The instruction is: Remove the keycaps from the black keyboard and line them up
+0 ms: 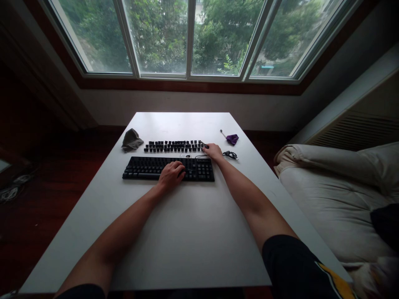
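A black keyboard lies across the white table, with many of its keycaps in place on the left part and the number pad. My left hand rests on it right of the middle, fingers bent over the keys and thumb apart from them. Behind the keyboard, loose black keycaps stand in rows. My right hand is closed at the right end of these rows, its fingertips pinching a small thin metal tool whose exact kind is too small to make out.
A grey cloth lies at the table's left edge. On the right are a purple cloth, a thin brush-like stick and a coiled black cable. A small clear round item sits behind the keyboard. Beside the white table stands a sofa.
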